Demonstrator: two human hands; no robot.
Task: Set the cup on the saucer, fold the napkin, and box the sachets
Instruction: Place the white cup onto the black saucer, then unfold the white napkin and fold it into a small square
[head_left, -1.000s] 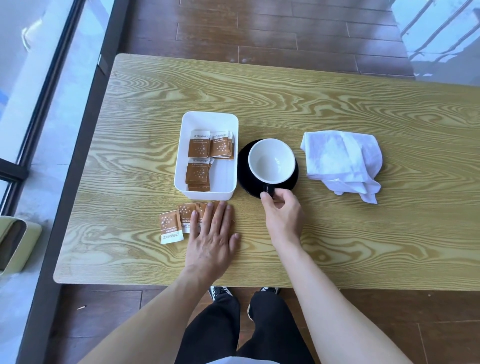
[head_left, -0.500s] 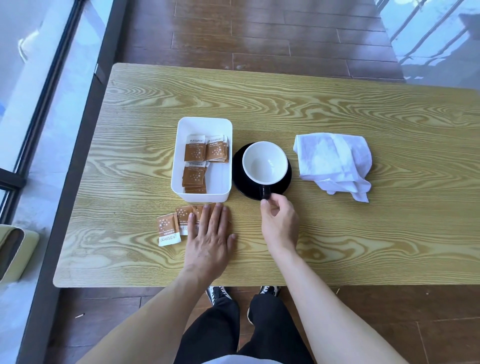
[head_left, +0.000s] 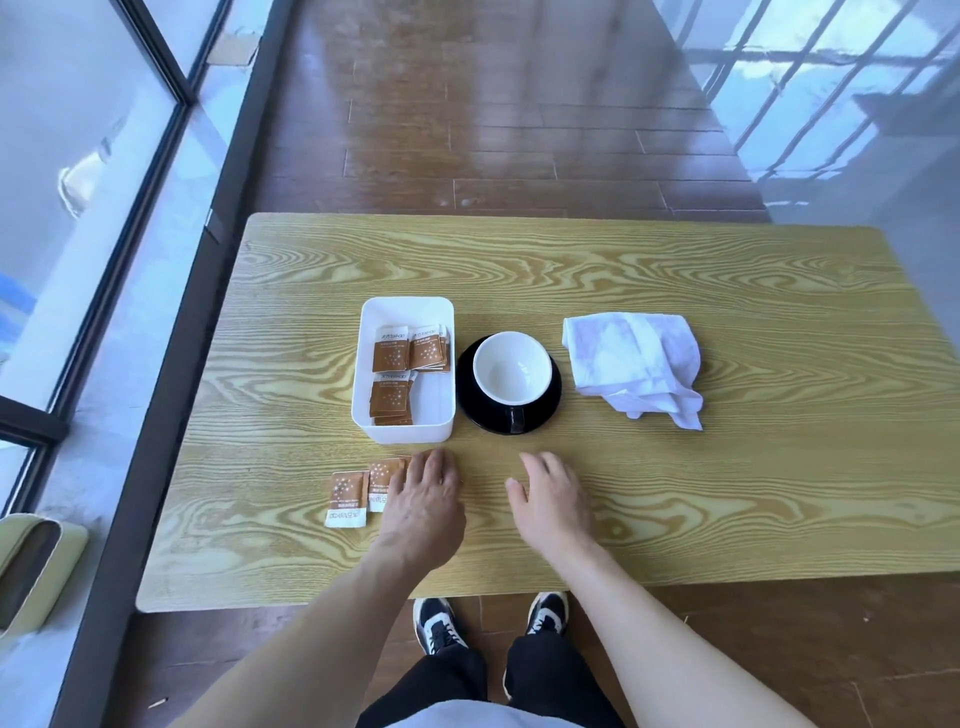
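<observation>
Since the left hand (head_left: 423, 506) lay flat on the loose sachets (head_left: 363, 491), gripping none, dragging them could have scattered them off the near table (head_left: 727, 519) edge. Right hand (head_left: 553, 501) hung relaxed, holding nothing. Cup (head_left: 511, 374), white inside, sat on the black saucer (head_left: 470, 405) beside the part-filled box (head_left: 402, 434). Napkin (head_left: 634, 364) lay crumpled, unfolded, right of the saucer.

wooden table (head_left: 727, 499) on brown plank floor (head_left: 519, 130), beside window (head_left: 78, 156).
</observation>
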